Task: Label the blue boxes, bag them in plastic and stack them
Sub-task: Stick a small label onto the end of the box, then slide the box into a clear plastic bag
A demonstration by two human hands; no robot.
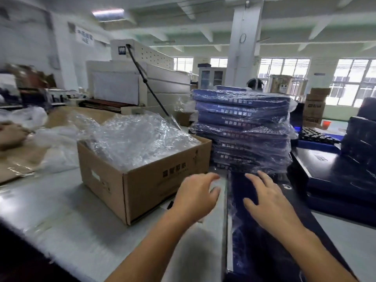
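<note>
A tall stack of blue boxes wrapped in clear plastic stands on the table ahead of me. In front of it lies a long blue box in a plastic bag, running toward me. My right hand rests on its far end with fingers spread and straight. My left hand hovers at the bag's left edge, fingers loosely bent toward the stack, holding nothing that I can make out. Unbagged blue boxes lie stacked to the right.
A cardboard carton stuffed with clear plastic bags sits left of my hands. Behind it stands a white shrink-wrap machine. Another person's hand lies at the far left. A blue tray of dark bottles is behind right.
</note>
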